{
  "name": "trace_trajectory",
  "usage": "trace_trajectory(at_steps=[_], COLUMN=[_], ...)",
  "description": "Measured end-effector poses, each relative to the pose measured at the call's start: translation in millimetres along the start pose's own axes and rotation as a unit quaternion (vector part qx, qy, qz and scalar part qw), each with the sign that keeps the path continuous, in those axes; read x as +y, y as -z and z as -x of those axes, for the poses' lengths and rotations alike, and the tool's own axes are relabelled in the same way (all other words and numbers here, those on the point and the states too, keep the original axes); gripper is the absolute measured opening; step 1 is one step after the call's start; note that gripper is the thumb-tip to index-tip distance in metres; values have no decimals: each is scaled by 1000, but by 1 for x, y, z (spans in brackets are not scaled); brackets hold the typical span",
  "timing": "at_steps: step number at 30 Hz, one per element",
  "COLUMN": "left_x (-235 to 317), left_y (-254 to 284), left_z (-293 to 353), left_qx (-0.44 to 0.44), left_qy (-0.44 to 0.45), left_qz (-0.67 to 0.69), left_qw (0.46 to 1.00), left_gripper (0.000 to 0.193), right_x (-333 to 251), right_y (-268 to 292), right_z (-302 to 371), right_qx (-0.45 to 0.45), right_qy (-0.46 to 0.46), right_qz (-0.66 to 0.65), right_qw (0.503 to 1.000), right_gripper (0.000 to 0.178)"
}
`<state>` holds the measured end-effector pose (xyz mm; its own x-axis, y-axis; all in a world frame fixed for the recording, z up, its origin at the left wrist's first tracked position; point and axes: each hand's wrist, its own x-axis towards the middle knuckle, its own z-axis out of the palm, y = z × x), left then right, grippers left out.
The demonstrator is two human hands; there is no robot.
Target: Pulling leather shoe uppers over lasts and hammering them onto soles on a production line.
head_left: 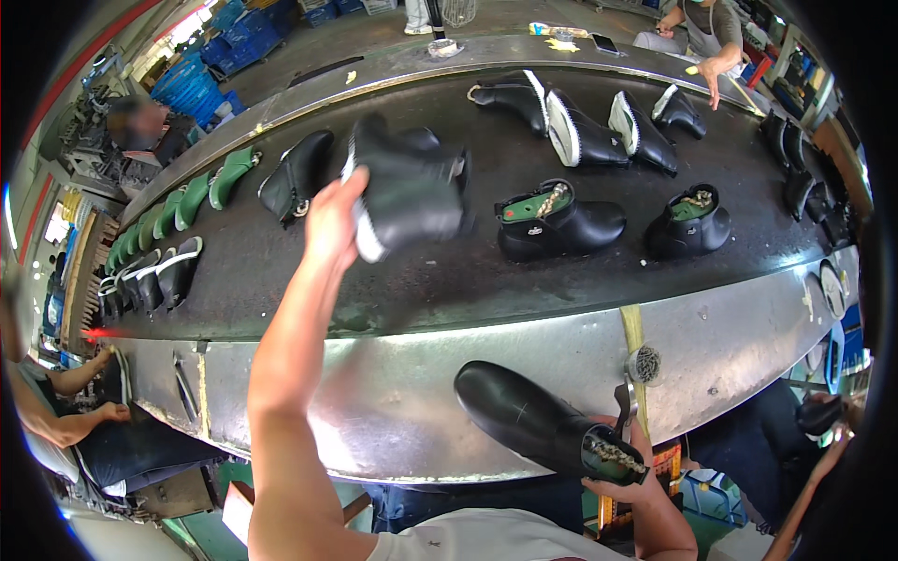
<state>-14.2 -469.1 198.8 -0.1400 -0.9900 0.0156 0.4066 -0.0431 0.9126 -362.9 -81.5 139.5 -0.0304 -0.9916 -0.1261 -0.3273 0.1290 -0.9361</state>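
One smooth black ankle boot (524,411): right hand (619,490) grips it. One blurred, white-edged black boot (412,201): left hand (333,224) clasps it.

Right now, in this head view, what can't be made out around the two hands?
All in the head view:
- Left hand: most fingers hidden behind the raised boot, whose details are motion-blurred.
- Right hand: largely hidden by the lower boot, so its full grip is unclear.
- Metal tool: lower end hidden behind the same boot.
- Grey bits: too small to identify.
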Motion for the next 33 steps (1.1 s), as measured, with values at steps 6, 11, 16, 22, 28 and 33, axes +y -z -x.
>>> trace_trajectory(at_steps=[6,11,16,22,28,33], left_x=[35,64,39,-19,-23,11], left_y=[119,167,151,126,95,93], left_z=[233,243,43,-102,-89,-41], left_qx=[8,7,105,102,72,77], left_qy=[34,34,52,278,285,179], left_qz=[-244,-485,-479,-446,-260,-262], left_qw=[969,874,870,845,920,945], left_gripper=[31,48,56,80,65,53], right_x=[1,-8,-5,-13,-15,-16], right_y=[-13,-19,-24,-22,-20,-22], right_z=[3,2,6,2,0,3], right_qx=[5,25,56,47,19,22], right_qy=[-84,-18,-83,-54,-72,-89], right_qz=[-107,-82,-138,-77,-76,-136], right_qw=[991,996,985,994,994,987], right_gripper=[77,87,83,85,85,85])
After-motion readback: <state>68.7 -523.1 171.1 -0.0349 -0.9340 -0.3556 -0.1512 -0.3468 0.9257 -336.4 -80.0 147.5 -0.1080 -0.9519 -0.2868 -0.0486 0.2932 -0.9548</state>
